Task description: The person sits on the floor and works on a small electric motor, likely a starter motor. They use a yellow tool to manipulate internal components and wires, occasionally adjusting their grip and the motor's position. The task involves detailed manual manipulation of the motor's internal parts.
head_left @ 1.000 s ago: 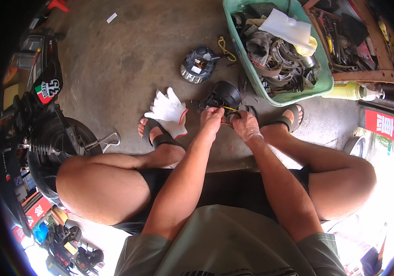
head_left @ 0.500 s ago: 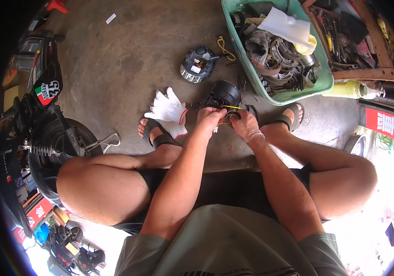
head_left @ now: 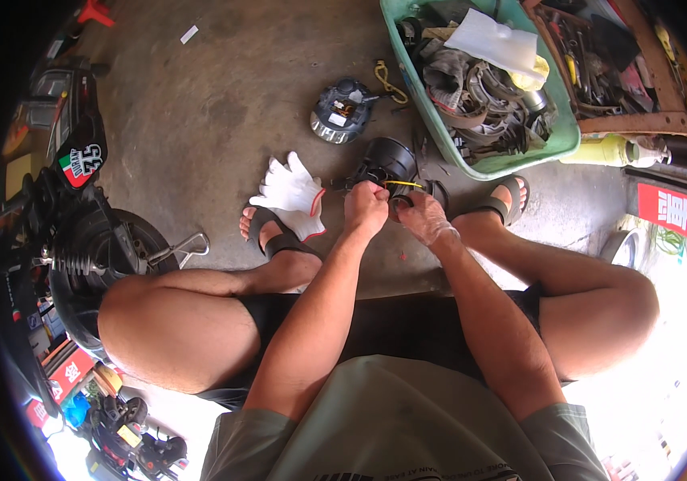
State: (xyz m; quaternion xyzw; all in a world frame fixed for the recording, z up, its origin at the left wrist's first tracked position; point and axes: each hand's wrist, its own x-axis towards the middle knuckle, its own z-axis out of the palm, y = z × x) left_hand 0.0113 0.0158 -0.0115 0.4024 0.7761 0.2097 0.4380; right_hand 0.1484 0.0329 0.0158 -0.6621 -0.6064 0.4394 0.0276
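A black, round drum-shaped motor-like part (head_left: 391,159) stands on the floor just beyond my hands. My left hand (head_left: 367,207) is closed at its near side, and a thin yellow wire (head_left: 403,183) runs from its fingertips toward the right. Close beside it, my right hand (head_left: 427,218) has its fingers curled at a small dark piece, mostly hidden by them. Something thin and translucent covers this hand near the wrist. White work gloves (head_left: 289,191) with red cuffs lie left of my hands, by my left foot.
Farther off sits a rounded dark unit (head_left: 342,112) with a silvery edge and a yellow cord (head_left: 387,82). A green bin (head_left: 481,170) full of used metal parts is at the far right, beside a tool shelf (head_left: 640,127). A motorcycle wheel (head_left: 131,240) stands at left.
My left hand has turned and closed more tightly, shifting slightly right. Orange wire that showed between my hands is now out of sight. My right hand has moved slightly left.
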